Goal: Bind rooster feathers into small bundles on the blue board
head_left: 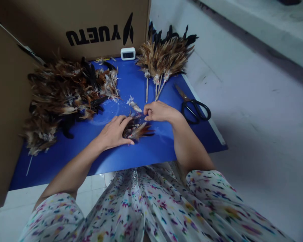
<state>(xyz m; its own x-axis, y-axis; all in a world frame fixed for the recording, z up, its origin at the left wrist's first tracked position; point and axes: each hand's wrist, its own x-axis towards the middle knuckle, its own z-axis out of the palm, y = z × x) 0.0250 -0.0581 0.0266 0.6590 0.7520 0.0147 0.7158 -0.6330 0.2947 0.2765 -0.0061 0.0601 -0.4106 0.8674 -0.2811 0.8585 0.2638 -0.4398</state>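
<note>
My left hand (pixel 114 131) rests on a small bunch of brown and black feathers (pixel 137 129) lying on the blue sheet (pixel 131 154), fingers curled over its left end. My right hand (pixel 158 111) is closed just above the bunch, fingertips pinched at its upper end; what they pinch is too small to make out. A loose pale feather (pixel 133 104) lies just beyond the hands.
A big heap of loose brown feathers (pixel 63 95) fills the sheet's left side. Three feather dusters on sticks (pixel 164 58) lie at the back right, black scissors (pixel 194 107) at the right edge, a small white clock (pixel 128 53) by the cardboard box (pixel 73 27). Pale floor lies to the right.
</note>
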